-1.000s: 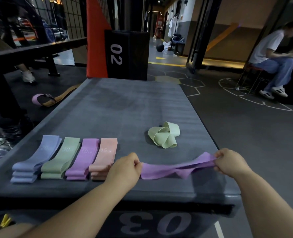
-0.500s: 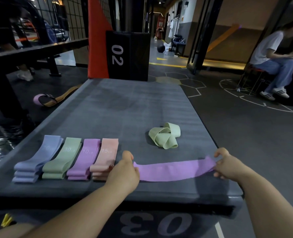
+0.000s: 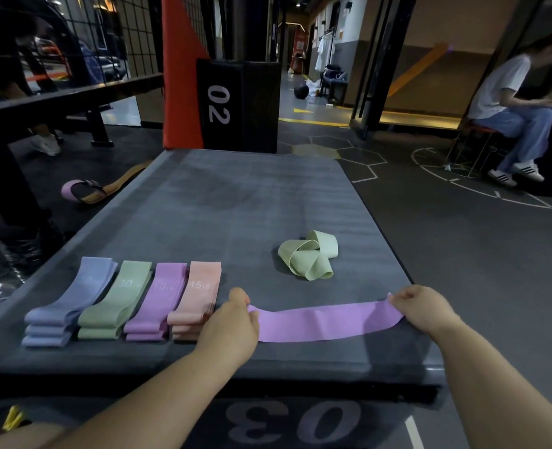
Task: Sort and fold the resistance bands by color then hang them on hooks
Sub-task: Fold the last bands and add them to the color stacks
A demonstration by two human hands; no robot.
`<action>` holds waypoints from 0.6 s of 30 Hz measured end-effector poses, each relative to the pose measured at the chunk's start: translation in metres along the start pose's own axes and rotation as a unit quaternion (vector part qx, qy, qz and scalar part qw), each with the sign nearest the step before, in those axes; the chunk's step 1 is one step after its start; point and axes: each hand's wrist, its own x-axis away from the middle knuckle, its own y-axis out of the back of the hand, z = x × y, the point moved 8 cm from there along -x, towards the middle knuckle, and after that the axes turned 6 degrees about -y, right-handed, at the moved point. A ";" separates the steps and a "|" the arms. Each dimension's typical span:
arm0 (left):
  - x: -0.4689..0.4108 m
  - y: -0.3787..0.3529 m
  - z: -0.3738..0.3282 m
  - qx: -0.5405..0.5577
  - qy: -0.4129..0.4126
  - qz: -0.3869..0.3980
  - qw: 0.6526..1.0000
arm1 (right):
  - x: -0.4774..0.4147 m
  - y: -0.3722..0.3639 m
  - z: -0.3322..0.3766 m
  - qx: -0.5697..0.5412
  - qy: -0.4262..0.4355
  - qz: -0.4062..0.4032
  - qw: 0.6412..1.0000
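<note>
Bare forearms, no sleeves visible

I'm looking across a dim gym with dark floor (image 3: pixel 462 270) and a wire grid wall (image 3: pixel 116 37). A black box (image 3: pixel 239 105) marked 02 is standing ahead, and someone is sitting on a stool (image 3: pixel 475 137) at right.

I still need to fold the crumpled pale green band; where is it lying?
The crumpled pale green resistance band lies on the grey mat, right of centre, just beyond the flat purple band.

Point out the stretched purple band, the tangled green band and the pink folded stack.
stretched purple band (image 3: pixel 324 322), head view, middle of strip
tangled green band (image 3: pixel 307 259), head view, central knot
pink folded stack (image 3: pixel 200 291), head view, top face
</note>
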 end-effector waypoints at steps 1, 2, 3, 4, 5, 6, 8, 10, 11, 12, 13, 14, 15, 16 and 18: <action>0.000 0.001 0.000 0.004 0.002 -0.004 1.000 | 0.000 0.003 0.000 -0.010 -0.002 -0.011 1.000; -0.001 0.001 0.001 0.007 0.005 -0.008 1.000 | -0.001 0.006 0.000 -0.027 -0.007 -0.022 0.999; -0.001 0.002 0.001 0.010 0.006 -0.012 1.000 | -0.002 0.011 0.000 -0.045 -0.012 -0.035 0.998; -0.001 0.003 0.001 0.012 0.006 -0.016 1.000 | -0.003 0.015 -0.002 -0.062 -0.018 -0.043 0.997; 0.000 0.004 0.001 0.015 0.006 -0.020 1.000 | -0.005 0.018 -0.004 -0.075 -0.025 -0.051 0.996; 0.000 0.004 0.002 0.019 0.005 -0.022 1.000 | -0.006 0.020 -0.007 -0.086 -0.032 -0.055 0.994; 0.001 0.004 0.002 0.024 0.008 -0.026 0.999 | -0.009 0.020 -0.010 -0.090 -0.043 -0.057 0.993; 0.001 0.002 0.003 0.026 0.015 -0.020 0.999 | -0.008 0.018 -0.010 -0.076 -0.049 -0.052 0.995; 0.001 0.002 0.004 0.027 0.020 -0.015 0.999 | -0.007 0.016 -0.009 -0.064 -0.049 -0.048 0.996; 0.000 0.002 0.005 0.026 0.024 -0.010 0.999 | -0.006 0.014 -0.008 -0.049 -0.048 -0.045 0.997; 0.000 0.001 0.006 0.023 0.027 -0.004 0.999 | -0.005 0.013 -0.007 -0.034 -0.046 -0.043 0.997; 0.001 0.001 0.007 0.020 0.030 0.001 0.999 | -0.004 0.012 -0.006 -0.020 -0.046 -0.044 0.998; 0.001 0.001 0.007 0.015 0.033 0.005 0.999 | -0.003 0.010 -0.004 -0.005 -0.045 -0.044 0.998; 0.002 0.001 0.007 0.009 0.035 0.008 0.999 | -0.002 0.009 -0.003 0.011 -0.047 -0.042 0.998; 0.004 0.003 0.006 -0.003 0.035 0.007 0.999 | 0.003 0.005 -0.001 0.057 -0.056 -0.036 0.996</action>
